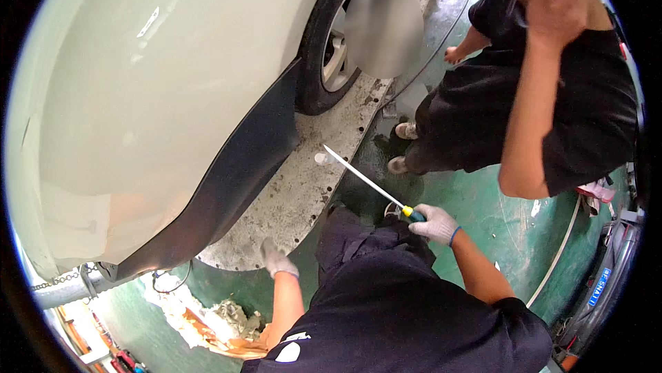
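Head view: right hand (pixel 436 225) grips a long-shafted tool (pixel 366 178) beside a pale car (pixel 165 104).
Gloved fingers of the right hand close around the tool's dark handle, which has a yellow collar; its straight, light shaft slants far and left, the tip over a worn metal platform (pixel 272 211) and near a small white round piece (pixel 321 158). Gloved too, the left hand (pixel 278 261) is at the platform's near edge, apart from the tool; how wide its fingers stand I cannot tell. On the left, the car's dark lower trim (pixel 234 173) curves toward a wheel (pixel 329 48) on the platform's far part. At far right a co-worker (pixel 531 104) in dark clothes stands on the green floor (pixel 476 197), one bare hand raised toward the head.
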The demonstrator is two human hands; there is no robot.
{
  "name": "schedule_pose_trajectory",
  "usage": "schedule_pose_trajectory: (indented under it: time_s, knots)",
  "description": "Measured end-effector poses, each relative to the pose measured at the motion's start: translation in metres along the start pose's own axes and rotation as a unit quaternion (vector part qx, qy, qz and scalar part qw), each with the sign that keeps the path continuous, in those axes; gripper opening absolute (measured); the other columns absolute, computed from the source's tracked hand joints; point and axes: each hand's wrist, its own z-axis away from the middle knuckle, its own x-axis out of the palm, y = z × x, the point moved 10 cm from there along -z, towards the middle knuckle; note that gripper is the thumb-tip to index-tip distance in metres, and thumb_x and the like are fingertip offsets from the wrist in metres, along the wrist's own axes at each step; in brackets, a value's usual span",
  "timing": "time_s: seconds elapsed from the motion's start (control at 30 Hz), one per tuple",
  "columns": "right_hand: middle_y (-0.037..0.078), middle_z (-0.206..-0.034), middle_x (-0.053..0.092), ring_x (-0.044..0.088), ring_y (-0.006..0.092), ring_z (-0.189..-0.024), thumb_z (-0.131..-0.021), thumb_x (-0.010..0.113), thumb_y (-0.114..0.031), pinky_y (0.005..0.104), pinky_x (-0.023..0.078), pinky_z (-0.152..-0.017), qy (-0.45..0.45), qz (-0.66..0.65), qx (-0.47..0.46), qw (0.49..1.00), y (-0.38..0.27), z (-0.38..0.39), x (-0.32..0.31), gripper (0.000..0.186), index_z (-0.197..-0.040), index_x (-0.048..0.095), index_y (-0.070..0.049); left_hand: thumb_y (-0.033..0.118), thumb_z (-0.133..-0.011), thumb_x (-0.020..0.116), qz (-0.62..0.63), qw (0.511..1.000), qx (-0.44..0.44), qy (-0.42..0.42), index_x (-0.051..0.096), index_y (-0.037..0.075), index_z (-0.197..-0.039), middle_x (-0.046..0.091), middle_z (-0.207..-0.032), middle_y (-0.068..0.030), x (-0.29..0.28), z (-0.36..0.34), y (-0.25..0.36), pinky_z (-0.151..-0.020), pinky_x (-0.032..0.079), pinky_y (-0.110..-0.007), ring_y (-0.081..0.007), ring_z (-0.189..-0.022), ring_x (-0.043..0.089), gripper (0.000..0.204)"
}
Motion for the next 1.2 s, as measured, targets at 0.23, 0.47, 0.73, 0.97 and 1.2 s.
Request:
schedule_pose_trajectory:
  time_s: [0.23,0.47,0.73,0.97,1.2]
  knots:
    - [0.021,-0.104,0.075,0.075,0.0357,-0.097,-0.082,0.076,-0.031,0.0446,0.058,-0.091,0.012,0.061,-0.038,0.997,-0.027,-0.049,-0.065,0.049,-0.123,0.072,-0.005,0.037,-0.110,0.062,-0.075,0.970,0.146,-0.182,0.069,0.006,-0.137,0.068,-0.139,-0.0081,0.172,0.065,0.113,-0.109,0.049,-0.041,-0.0243,-0.128,0.063,0.042]
    - [0.022,-0.109,0.078,0.077,0.0345,-0.101,-0.091,0.079,-0.034,0.0418,0.059,-0.094,-0.019,0.032,-0.113,0.993,-0.077,-0.113,-0.107,0.049,-0.129,0.074,-0.004,0.040,-0.114,0.057,-0.100,0.965,0.112,-0.216,0.061,-0.002,-0.145,0.070,-0.138,-0.0141,0.243,0.064,0.140,-0.110,0.049,-0.043,-0.0259,-0.130,0.065,0.053]
    - [0.023,-0.107,0.077,0.075,0.0404,-0.101,-0.090,0.080,-0.037,0.0464,0.059,-0.091,-0.100,0.065,-0.232,0.965,-0.091,-0.193,-0.121,0.047,-0.123,0.078,-0.003,0.061,-0.110,0.059,-0.169,0.960,0.183,-0.130,0.061,0.000,-0.145,0.072,-0.136,-0.0168,0.248,0.082,0.157,-0.105,0.053,-0.044,-0.0285,-0.124,0.068,0.071]
    - [0.022,-0.100,0.074,0.072,0.0425,-0.094,-0.086,0.083,-0.038,0.0489,0.059,-0.085,-0.183,0.100,-0.291,0.934,-0.110,-0.250,-0.147,0.048,-0.120,0.079,-0.004,0.069,-0.109,0.053,-0.201,0.956,0.199,-0.074,0.062,0.002,-0.147,0.071,-0.140,-0.0161,0.247,0.098,0.156,-0.109,0.052,-0.042,-0.0270,-0.129,0.067,0.077]
    - [0.017,-0.094,0.070,0.070,0.0395,-0.090,-0.087,0.082,-0.041,0.0490,0.057,-0.079,-0.150,0.194,-0.410,0.879,-0.164,-0.270,-0.165,0.049,-0.121,0.078,-0.007,0.078,-0.106,0.049,-0.223,0.951,0.210,-0.043,0.065,0.001,-0.142,0.071,-0.136,-0.0161,0.255,0.103,0.158,-0.109,0.051,-0.039,-0.0270,-0.127,0.066,0.087]
